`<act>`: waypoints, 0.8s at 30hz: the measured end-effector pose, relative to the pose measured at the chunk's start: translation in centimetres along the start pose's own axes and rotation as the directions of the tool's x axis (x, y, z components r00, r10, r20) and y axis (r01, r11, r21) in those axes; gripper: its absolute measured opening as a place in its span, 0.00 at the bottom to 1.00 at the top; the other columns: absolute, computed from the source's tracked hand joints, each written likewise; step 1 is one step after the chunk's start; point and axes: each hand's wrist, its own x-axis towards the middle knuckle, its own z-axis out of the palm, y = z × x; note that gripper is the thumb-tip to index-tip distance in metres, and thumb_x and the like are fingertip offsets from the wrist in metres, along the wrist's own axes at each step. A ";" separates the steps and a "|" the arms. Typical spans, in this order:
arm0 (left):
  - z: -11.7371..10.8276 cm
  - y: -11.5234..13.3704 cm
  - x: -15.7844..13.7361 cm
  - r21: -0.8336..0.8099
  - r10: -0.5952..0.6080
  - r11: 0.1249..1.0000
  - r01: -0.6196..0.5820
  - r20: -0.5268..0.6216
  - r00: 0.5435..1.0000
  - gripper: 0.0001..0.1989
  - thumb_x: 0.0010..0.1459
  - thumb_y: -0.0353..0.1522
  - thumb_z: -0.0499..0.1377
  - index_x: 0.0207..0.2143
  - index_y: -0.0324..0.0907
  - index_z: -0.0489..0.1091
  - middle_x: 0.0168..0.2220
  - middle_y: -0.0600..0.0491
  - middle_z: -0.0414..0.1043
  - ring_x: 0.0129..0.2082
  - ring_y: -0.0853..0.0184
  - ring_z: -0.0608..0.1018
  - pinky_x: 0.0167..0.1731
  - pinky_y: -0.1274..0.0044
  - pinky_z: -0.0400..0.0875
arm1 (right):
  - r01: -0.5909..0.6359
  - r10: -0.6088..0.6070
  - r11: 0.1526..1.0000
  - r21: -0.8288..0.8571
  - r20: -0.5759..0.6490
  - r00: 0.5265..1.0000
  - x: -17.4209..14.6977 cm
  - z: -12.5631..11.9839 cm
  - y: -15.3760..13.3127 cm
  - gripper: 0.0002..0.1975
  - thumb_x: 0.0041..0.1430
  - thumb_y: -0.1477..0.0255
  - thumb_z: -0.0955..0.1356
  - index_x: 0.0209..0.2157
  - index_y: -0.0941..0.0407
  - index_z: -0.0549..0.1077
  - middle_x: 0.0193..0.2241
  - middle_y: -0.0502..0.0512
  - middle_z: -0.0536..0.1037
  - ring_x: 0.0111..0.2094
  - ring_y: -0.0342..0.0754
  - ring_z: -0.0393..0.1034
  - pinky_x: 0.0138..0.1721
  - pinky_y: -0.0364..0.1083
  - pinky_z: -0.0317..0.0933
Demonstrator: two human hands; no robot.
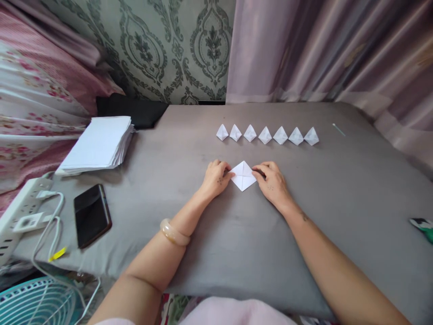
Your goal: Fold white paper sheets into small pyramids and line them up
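Observation:
A small square of folded white paper (243, 176) lies turned like a diamond on the grey cloth, its creases crossing in the middle. My left hand (217, 178) pinches its left corner between thumb and fingers. At the opposite corner, my right hand (270, 181) grips the paper in the same way. Just beyond my hands stands a row of several folded white paper pieces (265, 135), each pointed at the top.
To the left are a thick stack of white paper (98, 143), a black phone (92, 215) and a white power strip (23, 212) with cables. A thin white stick (338, 130) lies at the far right. The grey table (338, 194) meets curtains and a patterned wall.

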 end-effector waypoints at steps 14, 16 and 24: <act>-0.8 0.5 -0.5 -0.369 -0.052 0.927 0.071 0.061 0.997 0.03 0.52 0.29 0.60 0.31 0.40 0.69 0.25 0.56 0.68 0.25 0.71 0.68 0.30 0.77 0.64 | -0.036 0.027 0.979 0.200 0.046 0.999 -0.3 -0.1 0.1 0.08 0.56 0.65 0.66 0.35 0.54 0.72 0.33 0.53 0.76 0.34 0.48 0.70 0.38 0.49 0.64; -0.6 0.4 -0.6 -0.517 -0.056 0.852 0.082 0.066 0.996 0.08 0.51 0.30 0.62 0.35 0.39 0.68 0.27 0.56 0.69 0.25 0.73 0.68 0.29 0.78 0.63 | -0.104 0.090 0.945 0.311 0.058 0.994 -0.5 -0.3 -0.3 0.09 0.54 0.64 0.67 0.35 0.54 0.71 0.31 0.52 0.76 0.32 0.47 0.70 0.36 0.48 0.64; -1.3 2.3 -1.6 -0.805 -0.023 0.550 0.223 0.252 0.967 0.18 0.49 0.37 0.66 0.40 0.37 0.72 0.36 0.49 0.76 0.34 0.69 0.76 0.38 0.76 0.67 | -0.310 0.262 0.607 0.732 0.184 0.947 -1.2 -2.1 -3.0 0.23 0.45 0.62 0.74 0.42 0.55 0.69 0.32 0.51 0.79 0.31 0.46 0.73 0.37 0.48 0.66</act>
